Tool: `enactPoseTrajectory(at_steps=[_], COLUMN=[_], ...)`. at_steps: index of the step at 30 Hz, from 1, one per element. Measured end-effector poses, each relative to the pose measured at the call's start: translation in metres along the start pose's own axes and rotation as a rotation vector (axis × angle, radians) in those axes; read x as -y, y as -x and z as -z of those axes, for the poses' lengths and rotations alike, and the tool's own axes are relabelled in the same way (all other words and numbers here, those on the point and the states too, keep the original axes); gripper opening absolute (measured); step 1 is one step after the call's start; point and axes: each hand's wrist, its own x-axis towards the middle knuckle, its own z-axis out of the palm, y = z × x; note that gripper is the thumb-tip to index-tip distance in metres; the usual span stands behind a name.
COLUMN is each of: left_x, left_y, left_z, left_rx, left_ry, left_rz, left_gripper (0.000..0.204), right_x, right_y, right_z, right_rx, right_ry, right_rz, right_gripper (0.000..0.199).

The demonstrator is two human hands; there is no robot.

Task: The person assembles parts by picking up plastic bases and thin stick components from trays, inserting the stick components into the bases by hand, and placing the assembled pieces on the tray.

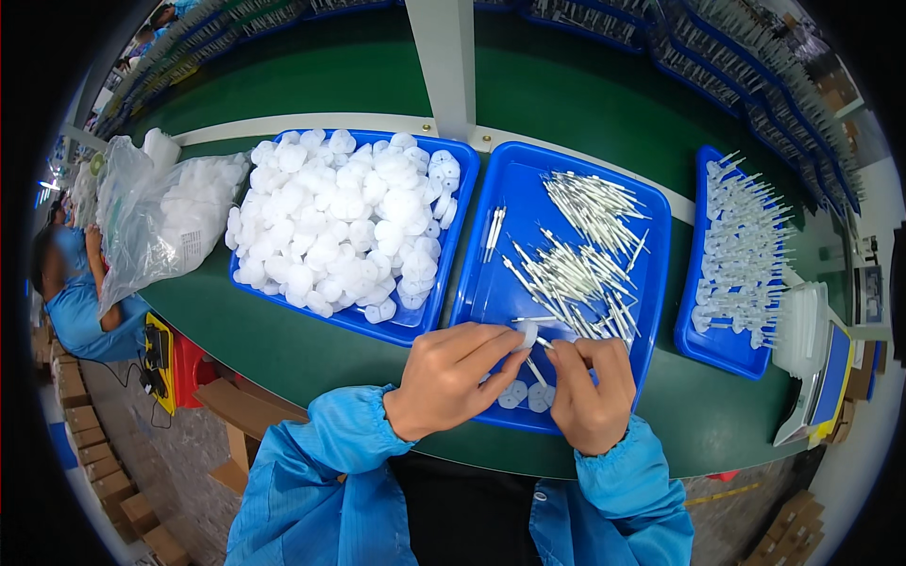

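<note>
Over the near edge of the middle blue tray (479, 283), both hands are close together. My left hand (451, 374) is closed, pinching a small white round plastic disc (529, 334) between thumb and fingers. Just to its right, my right hand (595, 394) is closed on a thin white stick (544, 342), its tip right at the disc. Whether the tip sits inside the disc I cannot tell. Piles of similar pale sticks (576, 278) lie in this tray beyond my hands. A few loose lobed discs (514, 394) rest in its near part, below my fingers.
A blue tray heaped with white lobed discs (335, 222) stands to the left, beside a clear plastic bag (184, 212). At right, another blue tray holds sticks with discs (741, 259), near stacked clear containers (800, 330). A white post (444, 66) rises behind. A co-worker (80, 283) sits far left.
</note>
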Motion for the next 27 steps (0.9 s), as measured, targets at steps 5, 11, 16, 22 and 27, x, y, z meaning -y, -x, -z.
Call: enactPoseTrajectory(at_steps=[5, 11, 16, 22, 27], left_x=[0.008, 0.001, 0.000, 0.000, 0.000], left_y=[-0.001, 0.001, -0.001, 0.000, 0.002], left_z=[0.004, 0.000, 0.001, 0.003, 0.003], left_rx=[0.065, 0.007, 0.014, -0.062, -0.132], left_ry=[0.255, 0.076, 0.151, 0.052, 0.214], left_rz=[0.119, -0.003, 0.038, -0.118, -0.051], left_gripper=[0.019, 0.018, 0.019, 0.023, 0.028], right_x=[-0.010, 0.000, -0.014, -0.003, 0.001], right_y=[-0.006, -0.004, -0.006, 0.001, 0.005], right_z=[0.007, 0.007, 0.007, 0.006, 0.005], right_rx=[0.048, 0.000, 0.036, -0.025, -0.033], right_ry=[-0.206, -0.051, -0.236, -0.200, -0.333], right_rz=[-0.123, -0.034, -0.045, -0.072, -0.147], right_gripper=[0.019, 0.017, 0.024, 0.020, 0.024])
